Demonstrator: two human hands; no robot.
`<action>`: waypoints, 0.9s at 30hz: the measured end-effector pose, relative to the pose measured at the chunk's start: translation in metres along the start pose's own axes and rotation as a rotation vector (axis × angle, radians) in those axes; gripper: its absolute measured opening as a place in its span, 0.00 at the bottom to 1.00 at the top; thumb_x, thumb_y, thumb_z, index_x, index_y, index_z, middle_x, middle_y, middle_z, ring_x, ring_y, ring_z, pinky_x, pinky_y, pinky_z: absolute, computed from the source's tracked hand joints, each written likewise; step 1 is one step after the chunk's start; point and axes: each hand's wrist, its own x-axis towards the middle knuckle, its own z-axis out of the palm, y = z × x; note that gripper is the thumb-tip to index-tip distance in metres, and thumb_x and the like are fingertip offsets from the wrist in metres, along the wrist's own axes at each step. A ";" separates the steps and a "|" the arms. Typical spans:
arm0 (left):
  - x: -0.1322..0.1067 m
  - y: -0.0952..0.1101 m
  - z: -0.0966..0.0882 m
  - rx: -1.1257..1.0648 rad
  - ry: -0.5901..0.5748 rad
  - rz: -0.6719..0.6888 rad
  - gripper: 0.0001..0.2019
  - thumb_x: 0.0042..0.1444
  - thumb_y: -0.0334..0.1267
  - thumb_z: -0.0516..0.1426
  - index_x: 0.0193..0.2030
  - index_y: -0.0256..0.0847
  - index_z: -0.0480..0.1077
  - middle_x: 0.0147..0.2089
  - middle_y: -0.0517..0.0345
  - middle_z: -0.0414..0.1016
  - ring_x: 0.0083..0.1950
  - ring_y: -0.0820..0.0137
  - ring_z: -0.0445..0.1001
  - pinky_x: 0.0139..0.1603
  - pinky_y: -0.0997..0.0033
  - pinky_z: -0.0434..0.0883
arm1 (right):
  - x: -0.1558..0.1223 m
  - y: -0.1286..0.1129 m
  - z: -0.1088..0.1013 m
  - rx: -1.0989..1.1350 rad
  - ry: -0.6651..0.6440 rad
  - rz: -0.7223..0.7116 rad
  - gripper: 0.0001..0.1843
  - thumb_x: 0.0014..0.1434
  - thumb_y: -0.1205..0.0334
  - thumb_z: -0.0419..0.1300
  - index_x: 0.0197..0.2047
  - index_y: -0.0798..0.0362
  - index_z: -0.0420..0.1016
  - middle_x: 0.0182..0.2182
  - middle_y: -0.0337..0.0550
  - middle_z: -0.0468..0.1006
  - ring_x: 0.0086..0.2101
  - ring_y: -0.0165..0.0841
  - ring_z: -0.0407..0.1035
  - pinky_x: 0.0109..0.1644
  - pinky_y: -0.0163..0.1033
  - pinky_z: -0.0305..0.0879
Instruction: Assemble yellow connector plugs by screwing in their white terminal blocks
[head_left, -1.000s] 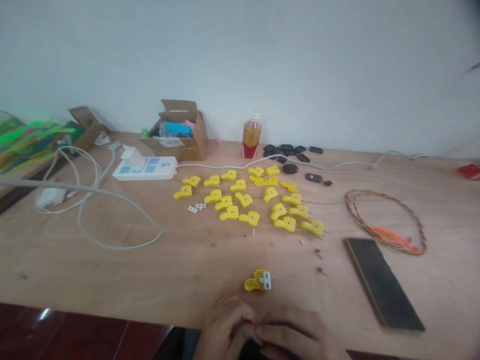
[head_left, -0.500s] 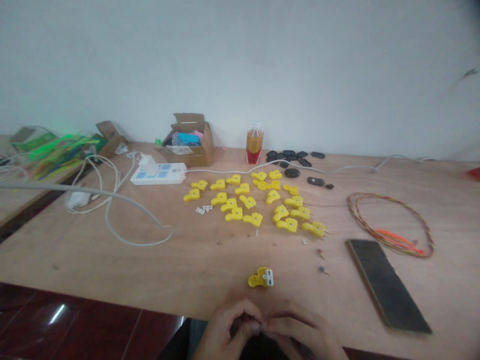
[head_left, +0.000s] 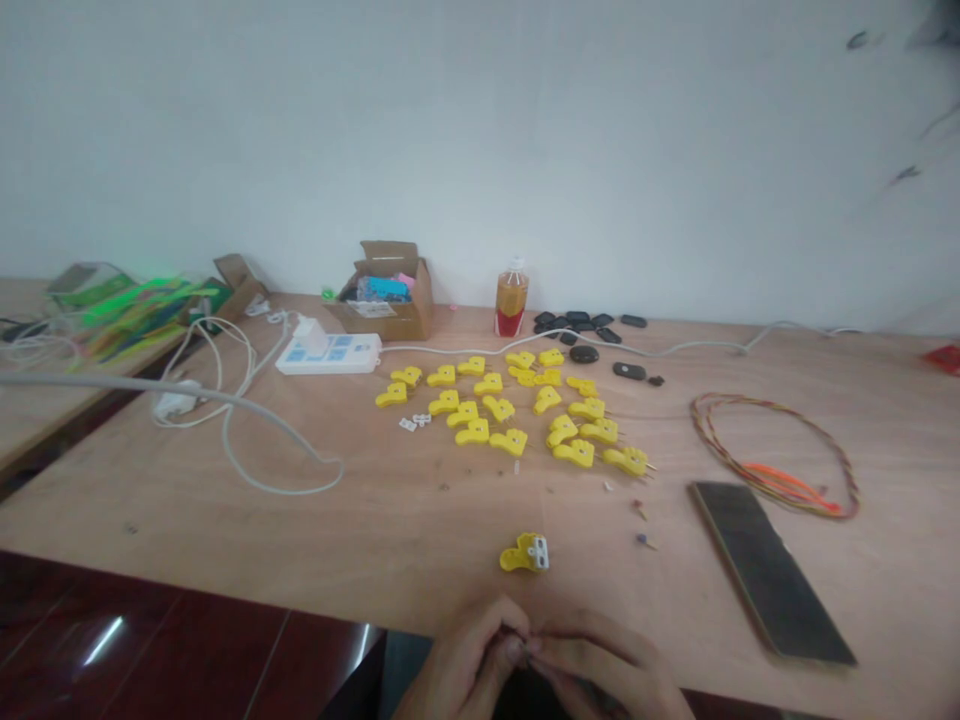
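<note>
Both hands have bent fingers brought tip to tip at the table's near edge, the left hand meeting the right hand at thumb and forefinger; how tightly either is closed, and whether anything small sits between the fingertips, I cannot tell. Clock positions are taken from where they meet. Just beyond, at twelve o'clock, an open yellow shell lies on the wooden table with a white insert at its right end. Toward half past two rests a dark flat slab. At two o'clock lie a small blue-headed pin and, a little farther, a red-headed pin; a loose coil of twisted wire is farther off in that direction. A white cable loops at ten. From eleven to one spread many yellow plug pieces, several with metal prongs pointing right, with small white parts beside them at eleven. Behind, a white power strip sits between ten and eleven, and black oval cases cluster past twelve. Farthest, near the wall, a bottle stands upright at twelve and an open cardboard box at eleven.
</note>
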 end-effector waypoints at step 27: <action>-0.002 0.000 0.030 0.035 0.288 0.032 0.20 0.78 0.47 0.47 0.38 0.42 0.71 0.36 0.57 0.75 0.39 0.66 0.75 0.43 0.71 0.71 | -0.003 -0.017 0.031 -0.009 0.246 0.372 0.04 0.61 0.67 0.65 0.38 0.51 0.83 0.29 0.40 0.86 0.26 0.31 0.81 0.32 0.30 0.79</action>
